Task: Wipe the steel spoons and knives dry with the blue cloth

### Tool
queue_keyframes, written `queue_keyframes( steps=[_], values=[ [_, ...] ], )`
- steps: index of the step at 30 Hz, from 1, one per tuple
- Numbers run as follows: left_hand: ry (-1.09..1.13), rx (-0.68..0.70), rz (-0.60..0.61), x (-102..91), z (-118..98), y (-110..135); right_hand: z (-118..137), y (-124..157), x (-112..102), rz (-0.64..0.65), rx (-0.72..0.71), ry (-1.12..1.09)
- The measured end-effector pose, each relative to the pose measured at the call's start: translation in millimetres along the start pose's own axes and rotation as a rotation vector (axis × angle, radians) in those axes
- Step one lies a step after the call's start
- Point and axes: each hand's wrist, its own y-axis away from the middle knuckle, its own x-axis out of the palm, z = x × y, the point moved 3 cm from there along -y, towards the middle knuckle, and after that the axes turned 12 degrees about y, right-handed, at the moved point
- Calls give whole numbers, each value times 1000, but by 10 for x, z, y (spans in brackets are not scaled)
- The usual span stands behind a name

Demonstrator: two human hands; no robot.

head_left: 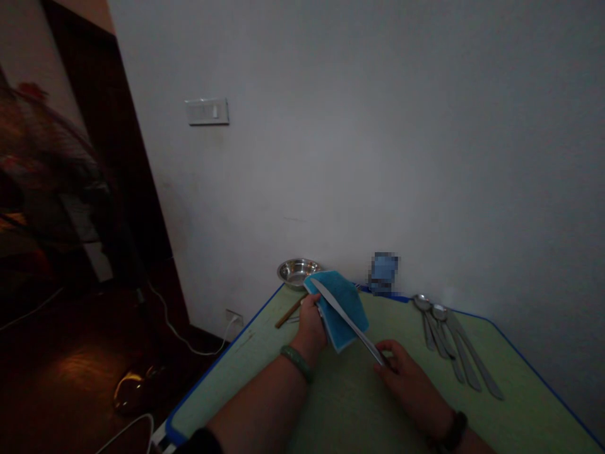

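Note:
A blue cloth (347, 296) with a pale edge lies spread over my left hand (312, 321), whose fingers are mostly hidden beneath it. Across the cloth rests a table knife (343, 312), its blade tip pointing up and left. My right hand (401, 375) pinches the knife's handle end between thumb and fingers. Both hands are above the pale green table (350, 403). Just beyond my left hand sits a shiny metal bowl (299, 272), partly covered by the cloth. A brown wooden stick-like piece (287, 314) lies left of the cloth.
Several spoons (439, 312) and knives (472, 359) lie at the table's right side. A blurred blue object (384, 272) stands by the wall. On the left, a standing fan (51, 170) is on the floor, and a white cable (189, 352) runs to a wall socket.

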Motion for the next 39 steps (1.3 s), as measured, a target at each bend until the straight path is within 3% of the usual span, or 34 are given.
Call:
queue_keyframes(
  steps=[5,11,23,39],
  values=[
    [-114,-18,43,56,27,68,-29,-19,2,-14,3,38],
    [-133,-24,13,73,52,108,-31,-25,11,1,-19,-50],
    [-129,-32,37,48,80,93,-12,-23,-12,-81,9,60],
    [-150,-68,55,63,69,112,19,-3,-16,-60,0,44]
  ],
)
